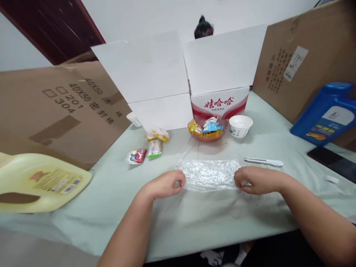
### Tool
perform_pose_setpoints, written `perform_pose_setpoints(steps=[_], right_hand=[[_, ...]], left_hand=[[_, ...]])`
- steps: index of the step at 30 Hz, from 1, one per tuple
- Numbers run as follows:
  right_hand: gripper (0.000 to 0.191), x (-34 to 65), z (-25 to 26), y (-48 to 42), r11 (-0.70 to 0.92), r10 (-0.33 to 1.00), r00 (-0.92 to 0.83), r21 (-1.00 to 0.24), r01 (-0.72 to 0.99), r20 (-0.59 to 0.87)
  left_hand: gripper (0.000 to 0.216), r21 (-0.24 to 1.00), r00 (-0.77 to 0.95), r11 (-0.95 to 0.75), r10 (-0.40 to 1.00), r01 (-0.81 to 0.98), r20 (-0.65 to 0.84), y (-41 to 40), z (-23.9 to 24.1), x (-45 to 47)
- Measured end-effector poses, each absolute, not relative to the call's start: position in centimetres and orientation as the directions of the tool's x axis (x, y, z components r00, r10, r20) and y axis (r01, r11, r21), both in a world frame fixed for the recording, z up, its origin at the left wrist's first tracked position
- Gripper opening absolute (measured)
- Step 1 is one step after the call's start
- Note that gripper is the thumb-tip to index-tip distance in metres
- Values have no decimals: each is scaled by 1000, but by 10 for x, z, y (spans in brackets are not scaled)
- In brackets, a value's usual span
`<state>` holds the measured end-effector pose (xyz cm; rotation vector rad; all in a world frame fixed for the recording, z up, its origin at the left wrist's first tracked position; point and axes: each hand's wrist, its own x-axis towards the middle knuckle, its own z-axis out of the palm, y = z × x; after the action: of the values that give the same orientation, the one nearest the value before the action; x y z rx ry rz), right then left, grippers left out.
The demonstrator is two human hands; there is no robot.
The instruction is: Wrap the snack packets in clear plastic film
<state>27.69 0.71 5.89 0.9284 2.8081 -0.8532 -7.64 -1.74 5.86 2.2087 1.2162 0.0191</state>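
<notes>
A crinkled clear plastic bag (210, 174) stretches flat between my two hands, low over the green tablecloth. My left hand (168, 183) pinches its left edge, fingers curled against the thumb. At the opposite edge my right hand (254, 180) grips the plastic in the same way. A white utility knife (263, 161) lies just beyond my right hand. Behind the bag stands a pink bowl (207, 138) with wrapped snacks in it. Whether the bag contains anything is hard to see; it looks thin and wrinkled.
Several wrapped snacks (155, 148) lie left of the bowl; a paper cup (240, 126) stands to its right. Cardboard boxes (63, 115) wall the table. A yellow jug (47, 181) is at left, a blue bottle (324, 115) and phone (333, 162) at right. A person's head (203, 29) shows behind.
</notes>
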Motion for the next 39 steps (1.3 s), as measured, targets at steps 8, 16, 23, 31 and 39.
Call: perform_pose_setpoints(steps=[8, 16, 23, 31, 39], right_hand=[[9, 280, 57, 26, 339, 746, -576, -554, 760, -334], [22, 259, 34, 32, 322, 913, -370, -251, 913, -175], [23, 259, 24, 37, 309, 944, -316, -84, 947, -90], [12, 264, 30, 34, 385, 912, -408, -243, 890, -50], [44, 276, 72, -1, 421, 494, -857, -823, 381, -144]], left_hand=[[7, 683, 282, -123, 951, 720, -126, 3, 33, -77], [16, 297, 68, -55, 997, 953, -33, 11, 21, -62], [20, 130, -145, 141, 989, 981, 22, 15, 26, -71], [18, 112, 276, -300, 942, 947, 192, -18, 28, -25], [39, 133, 637, -638, 769, 758, 61, -42, 15, 3]])
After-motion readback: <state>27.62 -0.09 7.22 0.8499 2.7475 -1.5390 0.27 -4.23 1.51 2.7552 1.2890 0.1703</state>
